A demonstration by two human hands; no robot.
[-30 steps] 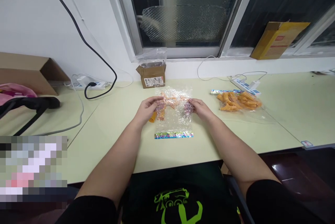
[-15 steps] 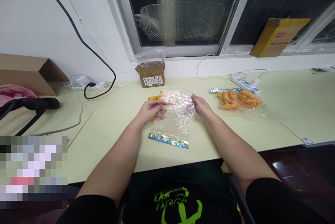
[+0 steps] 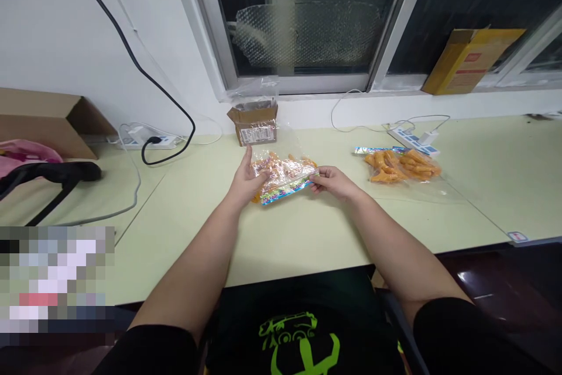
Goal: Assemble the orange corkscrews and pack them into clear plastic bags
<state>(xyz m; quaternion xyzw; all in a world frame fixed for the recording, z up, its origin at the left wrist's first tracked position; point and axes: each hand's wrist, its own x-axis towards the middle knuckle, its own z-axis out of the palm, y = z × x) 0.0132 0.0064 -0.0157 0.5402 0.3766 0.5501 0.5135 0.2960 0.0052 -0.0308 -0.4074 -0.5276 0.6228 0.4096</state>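
Note:
A clear plastic bag point(image 3: 287, 171) with a colourful printed header strip point(image 3: 285, 190) lies in front of me on the table, over several orange pieces point(image 3: 273, 157) whose kind I cannot make out. Whether they are inside or beneath it is unclear. My right hand point(image 3: 332, 181) pinches the bag by the right end of the strip. At the left side is my left hand point(image 3: 244, 182), one finger stretched upward and the thumb lying across the bag, the other fingers partly hidden.
Another clear bag with orange pieces point(image 3: 401, 165) lies to the right, near a power strip point(image 3: 413, 140). A small open carton point(image 3: 257, 123) stands behind my hands against the wall. Cables, a black stand-like object point(image 3: 65, 173) and a larger cardboard box point(image 3: 44, 114) are at left.
The bag's header strip has swung from near my body up toward the orange pieces. My right hand has shifted to the strip's end, and my left hand has spread its fingers.

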